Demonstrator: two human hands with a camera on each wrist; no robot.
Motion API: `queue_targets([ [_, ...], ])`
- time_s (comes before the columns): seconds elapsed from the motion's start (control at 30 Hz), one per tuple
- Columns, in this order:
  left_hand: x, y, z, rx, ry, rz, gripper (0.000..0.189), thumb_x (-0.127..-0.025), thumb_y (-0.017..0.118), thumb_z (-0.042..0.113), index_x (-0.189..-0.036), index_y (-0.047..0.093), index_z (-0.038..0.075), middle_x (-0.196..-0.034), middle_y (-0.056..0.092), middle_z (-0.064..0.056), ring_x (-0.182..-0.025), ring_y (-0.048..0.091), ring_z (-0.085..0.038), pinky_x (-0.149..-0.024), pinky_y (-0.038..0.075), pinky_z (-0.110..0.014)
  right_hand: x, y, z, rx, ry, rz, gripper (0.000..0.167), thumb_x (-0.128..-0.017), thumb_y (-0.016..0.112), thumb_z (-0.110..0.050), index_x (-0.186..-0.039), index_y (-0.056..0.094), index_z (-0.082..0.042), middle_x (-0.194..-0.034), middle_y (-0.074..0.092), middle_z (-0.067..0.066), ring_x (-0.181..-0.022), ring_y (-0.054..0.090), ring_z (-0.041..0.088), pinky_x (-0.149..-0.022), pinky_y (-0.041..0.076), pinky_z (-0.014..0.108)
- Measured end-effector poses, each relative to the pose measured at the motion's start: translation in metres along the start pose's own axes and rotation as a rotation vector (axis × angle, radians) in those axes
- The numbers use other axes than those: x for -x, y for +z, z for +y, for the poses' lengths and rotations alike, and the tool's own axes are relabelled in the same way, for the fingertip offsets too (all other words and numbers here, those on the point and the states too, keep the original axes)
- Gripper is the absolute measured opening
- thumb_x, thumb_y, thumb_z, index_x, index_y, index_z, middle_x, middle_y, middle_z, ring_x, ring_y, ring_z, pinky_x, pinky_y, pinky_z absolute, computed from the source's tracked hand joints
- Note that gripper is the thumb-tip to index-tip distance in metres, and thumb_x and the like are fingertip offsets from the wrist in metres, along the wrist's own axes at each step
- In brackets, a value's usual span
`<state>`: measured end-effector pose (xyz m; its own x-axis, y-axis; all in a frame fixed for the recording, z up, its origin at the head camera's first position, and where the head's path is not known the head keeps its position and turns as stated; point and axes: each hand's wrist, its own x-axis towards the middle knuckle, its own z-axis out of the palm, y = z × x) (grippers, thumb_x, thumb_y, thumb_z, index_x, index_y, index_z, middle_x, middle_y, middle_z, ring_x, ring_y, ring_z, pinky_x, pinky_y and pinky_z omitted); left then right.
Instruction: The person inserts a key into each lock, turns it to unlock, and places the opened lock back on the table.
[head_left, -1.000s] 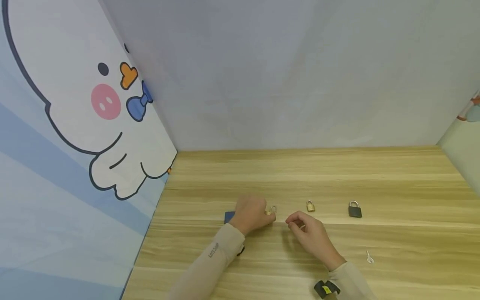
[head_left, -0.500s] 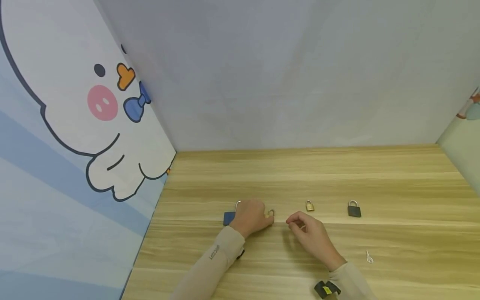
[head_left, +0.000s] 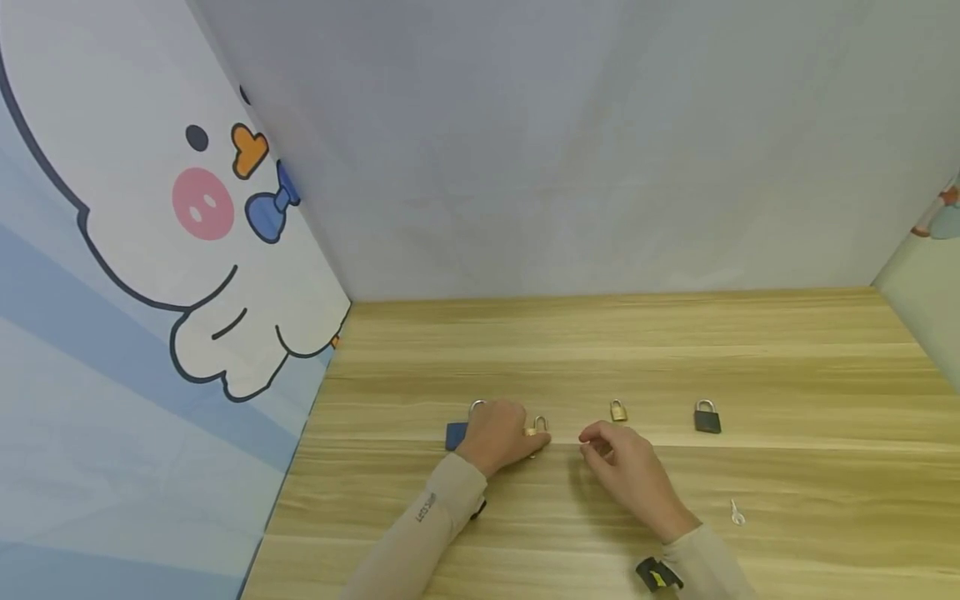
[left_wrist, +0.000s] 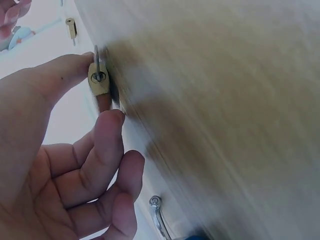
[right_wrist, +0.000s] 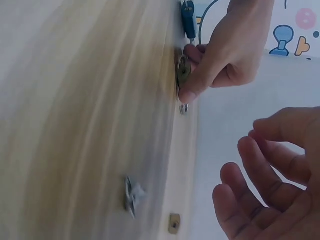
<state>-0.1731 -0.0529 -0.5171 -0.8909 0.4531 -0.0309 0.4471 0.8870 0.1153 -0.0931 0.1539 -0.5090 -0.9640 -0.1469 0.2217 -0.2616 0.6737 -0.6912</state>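
Note:
My left hand (head_left: 495, 433) pinches a small brass padlock (left_wrist: 96, 86) by its body, thumb on one side and a fingertip on the other. A thin silver key (left_wrist: 97, 56) stands in the keyhole of its end face. In the head view the padlock's silver shackle (head_left: 542, 422) points away from me, past the thumb. Left of this hand lies a blue padlock (head_left: 456, 435), partly covered by it. My right hand (head_left: 633, 471) hovers a little to the right, fingers loosely curled, thumb and forefinger tips close together. Nothing shows between them in the right wrist view.
A second brass padlock (head_left: 618, 412) and a black padlock (head_left: 707, 420) lie farther back to the right on the wood-grain table (head_left: 795, 358). Nearer me on the right lies a silver key (head_left: 737, 513). A grey wall (head_left: 600, 167) rises behind the table.
The left hand has shifted slightly, and more of the brass padlock and its key shows past the thumb. The right hand has moved slightly to the right.

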Motion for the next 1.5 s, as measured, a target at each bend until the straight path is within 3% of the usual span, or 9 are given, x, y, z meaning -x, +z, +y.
queue_targets([
  [0.17,0.000,-0.002,0.000,-0.001,0.007,-0.013,0.058,-0.088,0.064,0.062,-0.055,0.043,0.019,-0.049,0.035,0.009,-0.043,0.033,-0.007,-0.048,0.035,-0.026,0.003,-0.008,0.000,0.201,-0.073,0.019,0.011,-0.086,0.076,-0.007,-0.093,0.068,-0.011,-0.086,0.066,-0.003,-0.083,0.061,0.016,-0.073,0.053,0.035],
  [0.37,-0.001,-0.006,0.004,-0.019,-0.022,0.008,0.063,-0.089,0.063,0.063,-0.051,0.038,0.019,-0.044,0.025,0.010,-0.040,0.024,-0.006,-0.040,0.025,-0.023,0.008,-0.014,0.000,0.308,-0.085,-0.013,0.009,-0.085,0.077,-0.010,-0.089,0.068,-0.012,-0.084,0.066,-0.002,-0.080,0.061,0.016,-0.068,0.053,0.032],
  [0.53,-0.008,-0.012,0.013,-0.028,-0.036,-0.011,0.065,-0.089,0.059,0.066,-0.050,0.038,0.019,-0.042,0.022,0.009,-0.038,0.019,-0.006,-0.038,0.018,-0.024,0.013,-0.020,0.004,0.333,-0.084,-0.027,0.010,-0.085,0.077,-0.011,-0.090,0.069,-0.012,-0.083,0.065,-0.002,-0.077,0.059,0.014,-0.066,0.052,0.030],
  [0.8,-0.024,-0.017,0.033,0.082,0.013,-0.001,0.060,-0.090,0.064,0.059,-0.055,0.039,0.018,-0.045,0.027,0.009,-0.039,0.024,-0.005,-0.037,0.022,-0.023,0.024,-0.034,0.012,0.345,-0.065,-0.032,0.010,-0.086,0.077,-0.012,-0.091,0.068,-0.012,-0.082,0.064,-0.003,-0.075,0.057,0.013,-0.063,0.050,0.029],
  [1.03,-0.037,-0.013,0.051,0.019,0.052,0.008,0.061,-0.090,0.062,0.063,-0.055,0.038,0.019,-0.048,0.027,0.008,-0.041,0.025,-0.005,-0.037,0.022,-0.022,0.032,-0.043,0.018,0.380,-0.033,-0.060,0.011,-0.087,0.077,-0.015,-0.093,0.068,-0.013,-0.083,0.063,-0.004,-0.075,0.057,0.012,-0.065,0.050,0.029],
  [1.23,-0.048,-0.011,0.067,-0.020,0.072,-0.028,0.064,-0.091,0.057,0.066,-0.054,0.036,0.018,-0.046,0.025,0.009,-0.039,0.021,-0.005,-0.036,0.019,-0.021,0.035,-0.048,0.020,0.383,-0.006,-0.080,0.010,-0.088,0.076,-0.015,-0.094,0.068,-0.012,-0.083,0.063,-0.004,-0.075,0.058,0.013,-0.064,0.050,0.029],
  [1.37,-0.053,-0.012,0.077,-0.010,0.063,-0.067,0.064,-0.092,0.055,0.067,-0.054,0.037,0.019,-0.044,0.024,0.009,-0.038,0.019,-0.004,-0.036,0.018,-0.020,0.037,-0.051,0.023,0.386,-0.004,-0.066,0.010,-0.086,0.076,-0.015,-0.092,0.068,-0.012,-0.082,0.063,-0.004,-0.075,0.058,0.014,-0.065,0.051,0.031],
  [1.5,-0.057,-0.013,0.085,0.038,0.084,-0.037,0.063,-0.091,0.059,0.065,-0.054,0.038,0.018,-0.045,0.025,0.010,-0.039,0.020,-0.004,-0.036,0.019,-0.020,0.040,-0.054,0.026,0.393,-0.001,-0.051,0.011,-0.085,0.078,-0.015,-0.091,0.068,-0.013,-0.081,0.062,-0.005,-0.075,0.058,0.014,-0.066,0.051,0.032],
])
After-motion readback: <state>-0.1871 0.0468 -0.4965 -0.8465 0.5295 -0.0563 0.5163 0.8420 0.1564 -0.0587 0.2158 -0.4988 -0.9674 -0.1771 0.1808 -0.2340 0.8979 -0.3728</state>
